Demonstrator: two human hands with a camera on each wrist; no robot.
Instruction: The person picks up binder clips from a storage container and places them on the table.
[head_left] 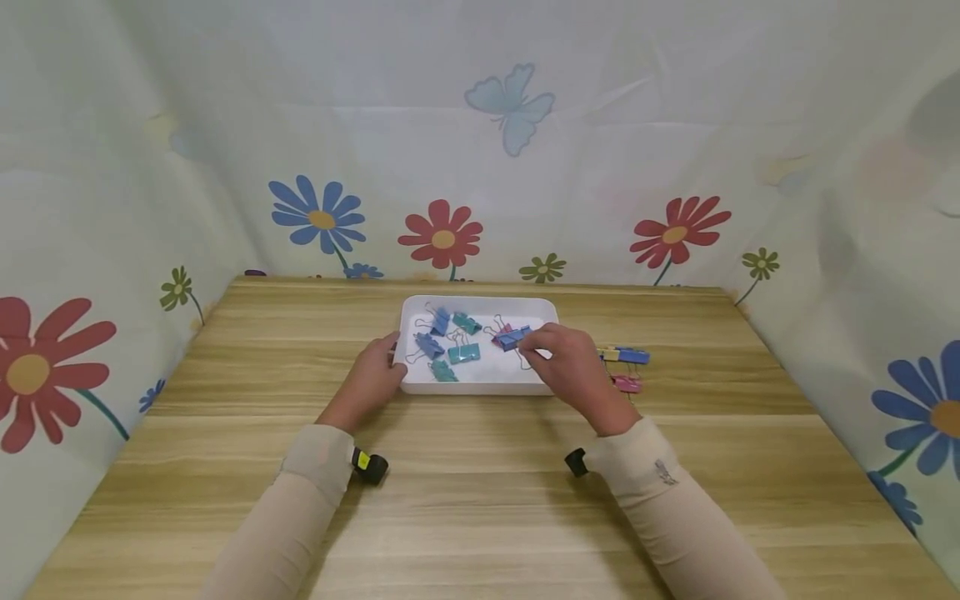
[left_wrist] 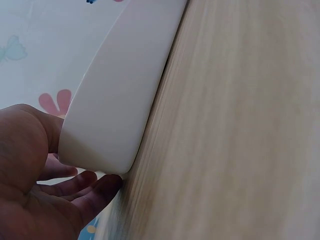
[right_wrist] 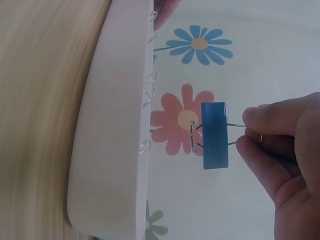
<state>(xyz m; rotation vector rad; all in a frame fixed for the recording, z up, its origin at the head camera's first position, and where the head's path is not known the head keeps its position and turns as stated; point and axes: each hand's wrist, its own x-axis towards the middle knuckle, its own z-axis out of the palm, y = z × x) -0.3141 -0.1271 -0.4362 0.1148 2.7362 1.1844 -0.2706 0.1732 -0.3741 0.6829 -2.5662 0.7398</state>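
A white tray [head_left: 472, 388] stands on the table with several binder clips in it. My left hand [head_left: 375, 367] grips its left end, thumb at the rim and fingers against the outer wall. Over the tray's right half, my right hand [head_left: 573, 367] pinches a blue binder clip [right_wrist: 215, 135] by one wire handle. Its other handle points away from the fingers. A pink clip [head_left: 501, 332] lies in the tray, partly covered by the held one in the head view. Blue clips [head_left: 428, 346] and teal clips [head_left: 464, 353] lie in the left half.
Right of the tray, next to my right hand, lie a yellow clip [head_left: 611, 354], a blue clip [head_left: 637, 356] and a pink clip [head_left: 627, 384] on the wooden table [head_left: 465, 500]. A flowered curtain [head_left: 585, 192] hangs behind and at both sides.
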